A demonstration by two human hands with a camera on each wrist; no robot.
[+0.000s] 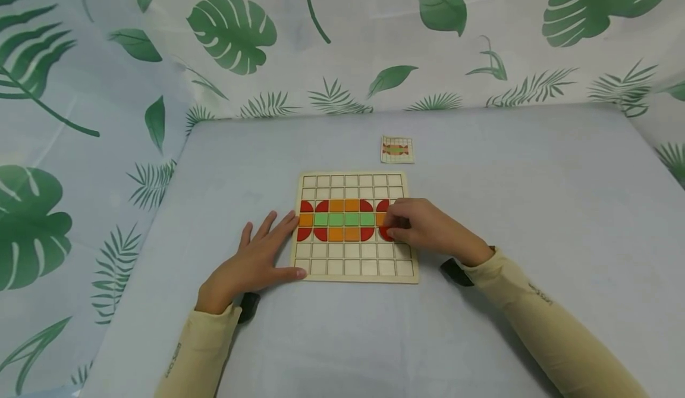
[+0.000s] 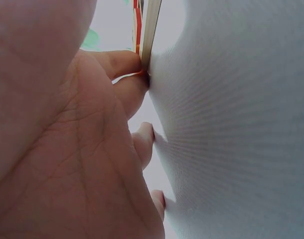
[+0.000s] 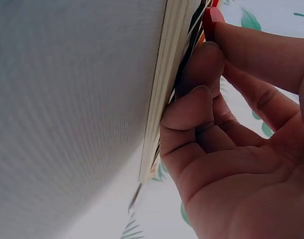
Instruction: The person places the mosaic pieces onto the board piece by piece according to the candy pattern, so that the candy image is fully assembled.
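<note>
A pale wooden grid board (image 1: 353,267) lies flat, with red, orange and green tiles across its middle rows. Green tiles (image 1: 343,219) form the central band; orange tiles (image 1: 343,206) and red quarter-round tiles (image 1: 367,234) flank it. My left hand (image 1: 254,267) is spread at the board's left side, its thumb on the lower left corner and a fingertip against the edge. My right hand (image 1: 425,225) has curled fingers over the right end of the tile rows. In the right wrist view, it pinches a red tile (image 3: 212,19) at the fingertips. The hand hides some right-hand squares.
Beyond the board lies a small pattern card (image 1: 397,150) printed with a similar red, orange and green design. A pale cloth (image 1: 508,166) covers the table. Leaf-print sheets (image 1: 342,41) hang behind it and to the sides.
</note>
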